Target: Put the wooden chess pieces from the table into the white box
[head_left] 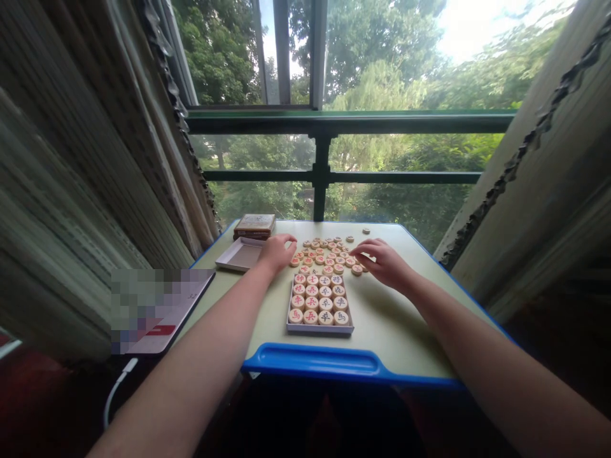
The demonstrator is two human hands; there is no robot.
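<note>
While the person sits facing the window, both bare arms stretch forward over a pale yellow-green tabletop with a blue edge (396,324). Between the two hands lies a loose spread of small, round, wood-coloured discs marked with red or dark characters (319,260). At its left side the left hand (279,252) reaches in with its fingers forward; at its right side the right hand (380,259) arches over the outermost discs, fingers bent, thumb below. I can't tell from where I stand whether either one pinches a disc. Nearer the person than the hands, and between the forearms, an open, shallow, pale rectangular box (319,329) holds sixteen more discs in four rows of four, red characters in the two left columns, dark in the two right. Just left of the left hand is a shallow greyish-white rectangular tray (240,256), and beyond that a brown stack of flat boxes or books (254,224). One stray disc (366,231) lies past the right hand. Further off than both hands, a dark green metal railing (405,121) crosses the window.
</note>
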